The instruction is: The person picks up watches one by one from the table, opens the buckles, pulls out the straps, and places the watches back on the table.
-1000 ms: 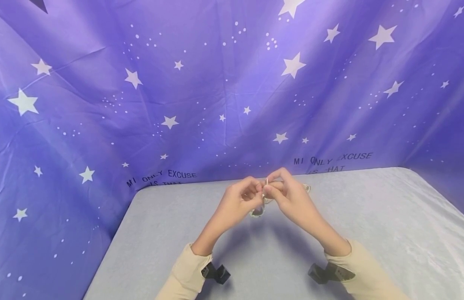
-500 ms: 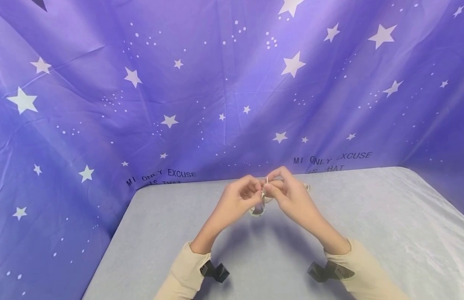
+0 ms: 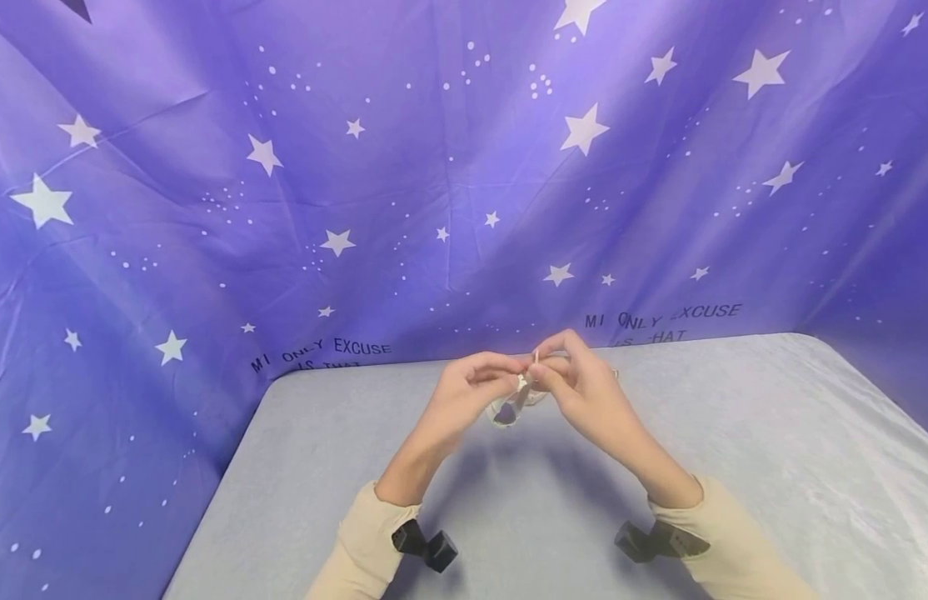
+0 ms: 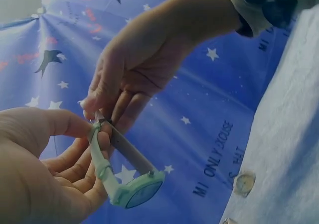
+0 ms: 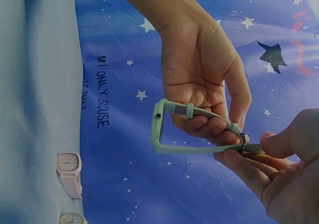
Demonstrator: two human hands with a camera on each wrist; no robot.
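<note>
Two hands on one pale green watch (image 4: 143,191), held up over the surface (image 3: 321,517) near its far edge, roughly midway between the far corners. Left hand (image 3: 467,392): thumb and fingers pinch the strap (image 5: 199,149) just beside the buckle (image 5: 243,140). Right hand (image 3: 587,387): thumb and fingers pinch the strap's free end, beyond the buckle. Can't tell how much strap the right fingertips have; partly hidden.

Handling, my read: light, fingertip load only. Strap looks rubbery, silicone-type: bends easily, springs back, more grippy than slick. Case (image 5: 158,129) is the rigid part and probably most of the weight, so it should twist the loop if just one side is held. Dial glass is likely the fragile bit; keep nails and metal off it. Buckle is small and fiddly, could snag.

Best hold: pinch the strap flat, close to the buckle, one side per hand, as here. Keeper loop (image 5: 189,110) could serve as a stop for a fingertip. For a steadier carry, take the case by its side edges, not the face.

Pink watch (image 5: 69,163) lies on the surface by the far edge; another watch (image 5: 73,218) sits near it, cut off by the view. Neither is touched.
</note>
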